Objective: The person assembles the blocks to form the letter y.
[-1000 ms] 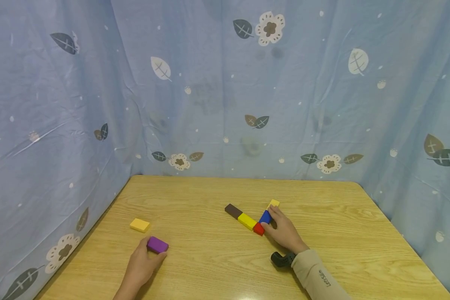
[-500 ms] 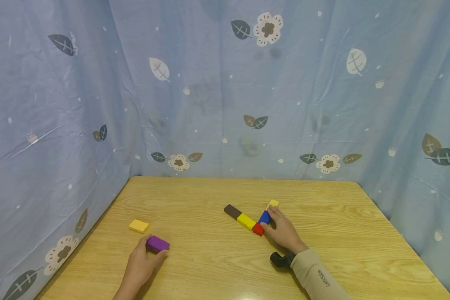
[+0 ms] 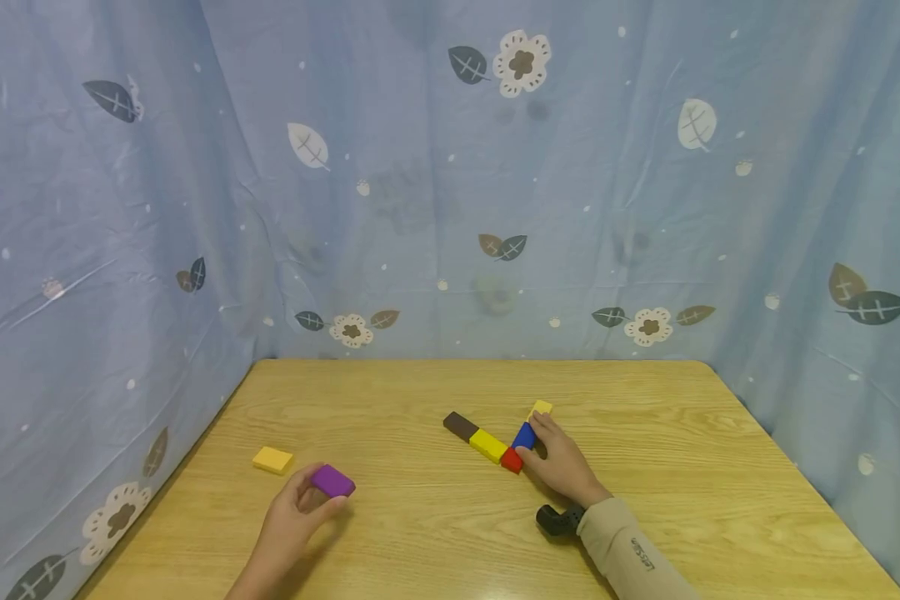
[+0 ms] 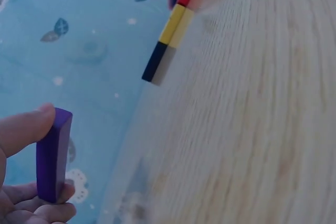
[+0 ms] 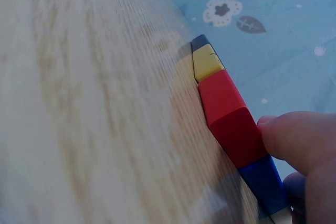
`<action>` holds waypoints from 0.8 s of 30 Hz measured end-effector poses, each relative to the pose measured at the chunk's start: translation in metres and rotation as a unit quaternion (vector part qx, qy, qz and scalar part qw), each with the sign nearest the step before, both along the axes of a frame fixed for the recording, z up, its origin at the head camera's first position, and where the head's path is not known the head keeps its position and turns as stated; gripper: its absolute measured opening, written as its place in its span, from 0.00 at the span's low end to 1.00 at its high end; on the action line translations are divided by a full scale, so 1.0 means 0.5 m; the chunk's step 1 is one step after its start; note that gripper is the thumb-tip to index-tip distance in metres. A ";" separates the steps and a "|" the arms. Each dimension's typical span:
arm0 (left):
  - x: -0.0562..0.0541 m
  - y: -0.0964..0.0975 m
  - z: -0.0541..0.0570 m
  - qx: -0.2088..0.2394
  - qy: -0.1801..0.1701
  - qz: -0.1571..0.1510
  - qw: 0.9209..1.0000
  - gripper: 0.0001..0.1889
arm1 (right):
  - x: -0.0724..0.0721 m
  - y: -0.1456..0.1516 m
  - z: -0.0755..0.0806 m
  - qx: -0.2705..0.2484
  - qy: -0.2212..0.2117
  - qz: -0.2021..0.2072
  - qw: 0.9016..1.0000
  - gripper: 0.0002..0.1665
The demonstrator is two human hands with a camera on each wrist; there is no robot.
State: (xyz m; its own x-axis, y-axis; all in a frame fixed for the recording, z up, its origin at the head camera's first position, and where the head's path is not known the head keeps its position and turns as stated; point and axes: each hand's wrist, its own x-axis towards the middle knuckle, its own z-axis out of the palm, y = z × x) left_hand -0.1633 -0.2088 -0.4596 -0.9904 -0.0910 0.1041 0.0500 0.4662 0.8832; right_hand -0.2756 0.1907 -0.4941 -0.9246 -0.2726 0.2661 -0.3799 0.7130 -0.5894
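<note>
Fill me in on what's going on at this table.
A person has both hands on blocks. The left hand pinches a purple block, seemingly raised off the table. The right hand touches the red block with its thumb, fingers alongside the blue block. Those two sit in a V-shaped row: dark brown block, yellow block, red, blue, then a pale yellow block partly behind the fingers. An orange-yellow block lies alone near the left hand.

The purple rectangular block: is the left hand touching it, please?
Touching: the left wrist view shows the left hand pinching the block between thumb and fingers.
</note>
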 end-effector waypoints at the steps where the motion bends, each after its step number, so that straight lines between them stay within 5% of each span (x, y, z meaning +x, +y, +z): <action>1: 0.000 0.001 0.002 0.004 -0.001 -0.003 1.000 0.40 | -0.001 0.000 -0.001 0.001 0.000 0.000 1.000 0.41; 24: -0.046 0.058 0.037 0.024 0.025 -0.084 0.996 0.39 | 0.000 -0.001 -0.005 -0.004 0.013 -0.009 1.000 0.40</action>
State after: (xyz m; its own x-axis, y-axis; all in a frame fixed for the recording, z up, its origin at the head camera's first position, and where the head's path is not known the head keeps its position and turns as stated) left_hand -0.1864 -0.1799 -0.4411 -0.9856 0.0699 0.1541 0.1692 0.4051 0.8985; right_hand -0.2755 0.1900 -0.4964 -0.9223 -0.2537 0.2917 -0.3819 0.7151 -0.5855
